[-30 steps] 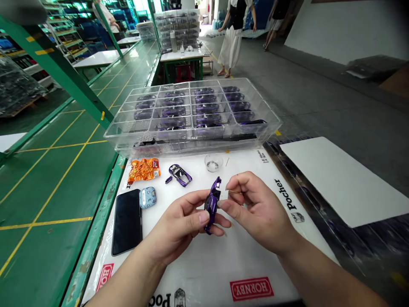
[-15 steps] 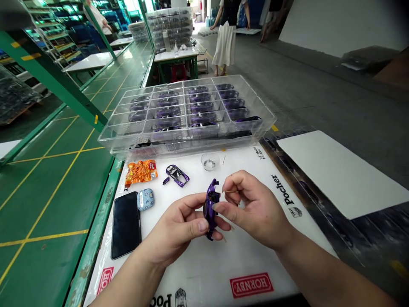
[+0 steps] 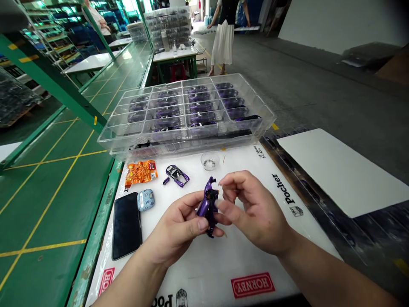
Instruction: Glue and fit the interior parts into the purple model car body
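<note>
Purple car body (image 3: pixel 203 207) has turned, pinched by the left hand (image 3: pixel 180 226) (right hand (image 3: pixel 255 213): grip unclear).

The held model car body (image 3: pixel 203 208) is glossy purple with black inside; the loose car shell (image 3: pixel 176 174) is purple and black. The snack packet (image 3: pixel 139 173) is bright orange with a red corner, the small case (image 3: pixel 147 200) pale blue with darker figures, the phone (image 3: pixel 127 226) black. Black lettering (image 3: pixel 283 189) and red, white-lettered HORNBY labels (image 3: pixel 252 285) mark the white sheet (image 3: pixel 207 260). Yellow lines grid the green bench (image 3: pixel 51 204).
</note>
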Available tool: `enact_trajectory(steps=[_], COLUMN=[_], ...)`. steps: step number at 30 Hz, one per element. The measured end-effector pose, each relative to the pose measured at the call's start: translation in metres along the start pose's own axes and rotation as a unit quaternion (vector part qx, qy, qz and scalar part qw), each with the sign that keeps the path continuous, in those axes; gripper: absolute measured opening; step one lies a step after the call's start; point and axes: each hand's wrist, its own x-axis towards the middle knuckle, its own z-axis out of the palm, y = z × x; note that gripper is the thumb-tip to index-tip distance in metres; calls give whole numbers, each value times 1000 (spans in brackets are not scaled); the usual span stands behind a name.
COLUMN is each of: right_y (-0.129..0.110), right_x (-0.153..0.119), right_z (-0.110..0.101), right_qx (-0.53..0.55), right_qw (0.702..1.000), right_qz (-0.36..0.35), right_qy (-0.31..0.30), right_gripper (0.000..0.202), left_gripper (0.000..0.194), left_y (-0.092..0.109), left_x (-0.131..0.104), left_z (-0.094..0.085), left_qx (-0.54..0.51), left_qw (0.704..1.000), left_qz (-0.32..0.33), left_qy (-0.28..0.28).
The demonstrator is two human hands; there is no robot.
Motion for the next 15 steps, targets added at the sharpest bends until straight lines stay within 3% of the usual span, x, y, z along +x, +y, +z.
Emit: enact_trajectory(steps=[5, 8, 12, 15], right_y=[-1, -7, -16, -19], right_x=[-2, -2, 1, 2], right_z=[4, 3, -1, -2], right_qx=[2, -40, -118, -134], right_qw=[999, 998, 986, 979], right_qz=[-9, -9, -108, -151], right_qy=[37, 54, 44, 36], right_gripper=[33, 20, 18, 19], left_gripper=[45, 40, 36, 45], left_y=[5, 6, 4, 1], left_x=[-1, 0, 2, 2], left_z=[-2, 0, 2, 2], left_qx=[-4, 0, -12, -25], left_qw=[999, 999, 999, 999], left_qz=[16, 28, 33, 34], left_qy=[31, 30, 19, 17])
